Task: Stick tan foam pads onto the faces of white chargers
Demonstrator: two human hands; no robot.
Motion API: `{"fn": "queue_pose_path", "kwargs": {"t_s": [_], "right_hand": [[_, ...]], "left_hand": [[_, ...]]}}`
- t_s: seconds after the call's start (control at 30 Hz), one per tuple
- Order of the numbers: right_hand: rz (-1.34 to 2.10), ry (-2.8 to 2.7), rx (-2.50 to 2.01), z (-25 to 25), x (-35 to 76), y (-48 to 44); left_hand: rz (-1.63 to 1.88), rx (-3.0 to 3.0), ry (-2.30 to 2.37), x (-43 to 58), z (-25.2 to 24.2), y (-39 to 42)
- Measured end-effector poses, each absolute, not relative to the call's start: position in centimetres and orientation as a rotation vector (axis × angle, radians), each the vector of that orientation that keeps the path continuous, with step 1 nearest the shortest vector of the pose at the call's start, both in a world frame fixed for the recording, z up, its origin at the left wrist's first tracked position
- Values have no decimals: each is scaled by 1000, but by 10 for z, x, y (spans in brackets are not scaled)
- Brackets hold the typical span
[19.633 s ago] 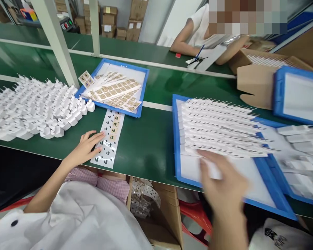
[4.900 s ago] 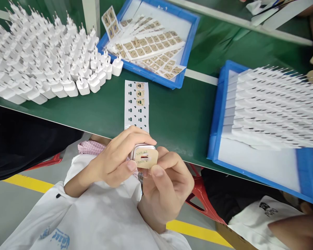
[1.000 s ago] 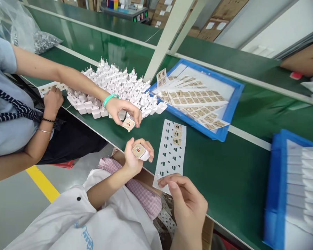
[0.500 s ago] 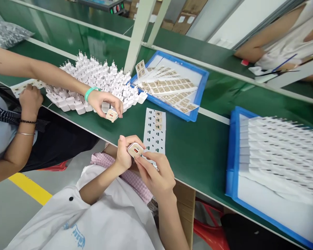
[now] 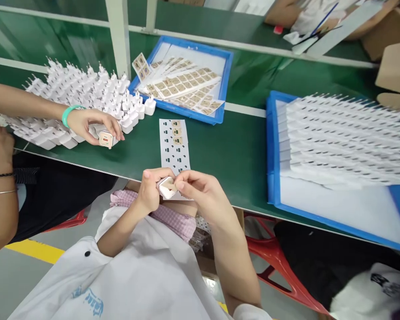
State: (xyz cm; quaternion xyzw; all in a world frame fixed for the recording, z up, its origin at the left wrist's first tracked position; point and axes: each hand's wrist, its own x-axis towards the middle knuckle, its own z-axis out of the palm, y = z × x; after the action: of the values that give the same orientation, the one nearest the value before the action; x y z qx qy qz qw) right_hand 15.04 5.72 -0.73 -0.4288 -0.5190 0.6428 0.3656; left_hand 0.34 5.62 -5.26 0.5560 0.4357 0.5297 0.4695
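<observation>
My left hand is wrapped round a white charger, its end face turned up towards me. At that face my right hand pinches the edge of a thin tan film, which is partly lifted and hides the ports. Just beyond my hands a white sticker sheet with dark cut-outs lies on the green table; a few tan stickers remain near its top. To the left, a co-worker's hand with a green wristband holds another charger showing a tan face with a red port.
Many white chargers stand packed at the left, prongs up. A blue tray behind holds tan sticker sheets. Another blue tray at the right carries rows of chargers. A white post rises at the back, and a red stool stands below.
My right fingers have lifted the tan film off part of the charger's face, covering the ports seen before. The view has swung to the right.
</observation>
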Motion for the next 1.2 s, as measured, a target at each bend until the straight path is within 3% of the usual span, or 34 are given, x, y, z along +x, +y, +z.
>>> {"fn": "queue_pose_path", "kwargs": {"t_s": [0.1,0.2,0.33,0.43,0.47,0.6,0.7,0.93,1.07,1.2], "right_hand": [[1617,-1130,-1023,-13,152,64],[1316,-1050,-1036,-23,159,68],[541,-1025,-1195,-63,195,47],[-209,-976,-1259,-127,240,4],[-307,-991,-1342,-151,255,-14],[-112,-1238,-1795,-226,292,-72],[152,-1409,-1861,-237,296,-90],[437,-1431,-1745,-142,279,-68],[255,-1317,-1455,-89,254,-38],[86,-1236,-1367,-76,287,-16]], "left_hand": [[1377,1357,1034,10,-50,56],[1473,1269,973,17,-47,56],[1542,1198,947,24,-49,60],[1549,1200,937,29,-51,64],[1546,1204,922,31,-52,66],[1511,1207,815,39,-54,70],[1392,1215,806,44,-54,68],[949,1212,764,89,-55,41],[763,1231,609,133,-58,22],[582,1335,502,160,-47,25]]}}
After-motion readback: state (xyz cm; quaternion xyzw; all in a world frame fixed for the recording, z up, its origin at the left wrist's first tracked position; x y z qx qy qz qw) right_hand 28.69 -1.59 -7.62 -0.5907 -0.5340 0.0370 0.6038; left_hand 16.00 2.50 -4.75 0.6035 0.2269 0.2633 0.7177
